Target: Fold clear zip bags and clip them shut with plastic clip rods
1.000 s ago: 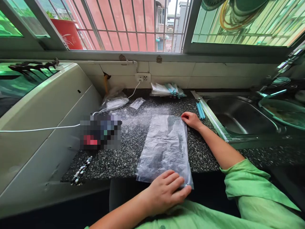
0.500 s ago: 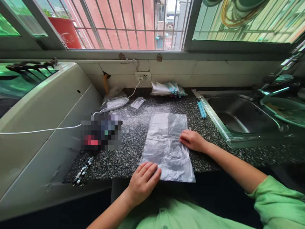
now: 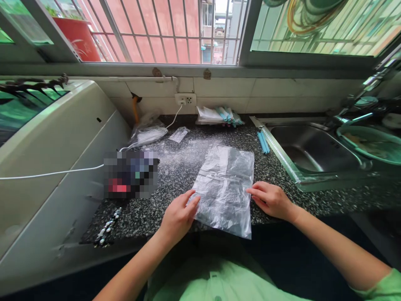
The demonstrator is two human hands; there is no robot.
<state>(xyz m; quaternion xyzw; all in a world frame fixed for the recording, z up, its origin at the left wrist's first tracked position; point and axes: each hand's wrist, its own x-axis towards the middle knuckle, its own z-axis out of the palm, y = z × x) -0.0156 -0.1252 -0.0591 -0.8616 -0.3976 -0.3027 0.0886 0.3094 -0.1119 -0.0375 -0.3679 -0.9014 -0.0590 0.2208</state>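
Note:
A clear, crinkled plastic bag [image 3: 224, 190] lies flat on the speckled counter, turned slightly, its near corner reaching past the counter's front edge. At its left edge is my left hand [image 3: 179, 214], with thumb and forefinger spread apart and their tips touching the film. My right hand [image 3: 272, 200] rests by the opposite edge; its forefinger tip touches the bag and the fingers are loosely apart. Beyond it, a pair of blue strips [image 3: 263, 142] lies beside the sink. Against the back wall sits a stack of plastic bags [image 3: 209, 116] with blue strips [image 3: 229, 116] on top.
A steel sink [image 3: 313, 146] is on the right, with a green basin [image 3: 372, 142] at its far side. To the left are a pixelated object [image 3: 130, 173], a beaded strand [image 3: 108, 228], a white cable [image 3: 62, 172] and a small clear packet [image 3: 179, 134].
The bag has turned clockwise, its top shifting right. My left hand has moved up along its left edge, and my right hand has moved outward and slightly nearer me.

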